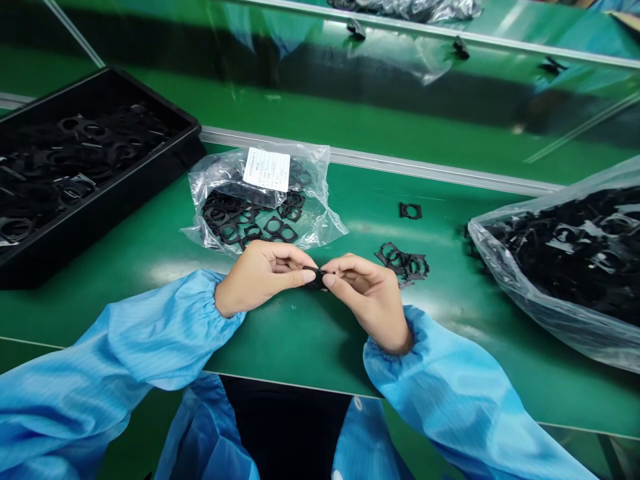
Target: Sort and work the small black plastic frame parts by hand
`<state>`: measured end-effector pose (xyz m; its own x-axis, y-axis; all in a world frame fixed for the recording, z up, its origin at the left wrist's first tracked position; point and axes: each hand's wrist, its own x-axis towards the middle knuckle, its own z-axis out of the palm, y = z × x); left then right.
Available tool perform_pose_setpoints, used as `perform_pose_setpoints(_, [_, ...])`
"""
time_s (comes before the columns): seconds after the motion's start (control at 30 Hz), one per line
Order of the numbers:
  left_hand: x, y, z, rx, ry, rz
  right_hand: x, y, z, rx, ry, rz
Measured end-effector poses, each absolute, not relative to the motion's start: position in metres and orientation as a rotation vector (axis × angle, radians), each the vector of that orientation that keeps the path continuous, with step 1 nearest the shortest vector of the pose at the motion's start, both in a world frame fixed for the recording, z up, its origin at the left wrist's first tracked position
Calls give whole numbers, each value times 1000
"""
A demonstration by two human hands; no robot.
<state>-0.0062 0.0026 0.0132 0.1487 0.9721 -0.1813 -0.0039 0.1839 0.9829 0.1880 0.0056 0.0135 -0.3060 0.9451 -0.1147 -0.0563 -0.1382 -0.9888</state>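
Dozens of black frames (60, 167) with round openings fill the black plastic crate (113, 203) at ten o'clock; they lie jumbled, so thin edges could snag if one is pulled out. At eleven, a labelled clear bag (317, 221) holds similar rings just beyond the left hand (265, 270), whose knuckles could drag the loose film and scatter them. That hand's thumb and fingers pinch a small black part (316, 280) at the dial's centre. The right hand (367, 287) grips the part's other end between thumb and fingers. Held only by fingertips over the green tabletop (280, 347), it could slip, or uneven pressure might bend it; its detail is mostly hidden. At two o'clock one lone frame (404, 211) lies flat; toward three, a loose cluster (403, 261) sits near the right hand, where a sideways sweep could knock it. Farther out at three, a large clear bag (493, 257) gapes, heaped with black pieces that could spill if its slack rim folds.
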Motion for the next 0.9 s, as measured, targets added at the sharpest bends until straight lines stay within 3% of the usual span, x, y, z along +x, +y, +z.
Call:
perform_pose_setpoints(0.63, [-8, 4, 16, 988, 1100, 919, 190, 9, 14, -1031, -1266, 1709])
perform_pose_setpoints(0.9, [-8, 4, 15, 1074, 1111, 905, 185, 4, 18, -1107, -1291, 1617])
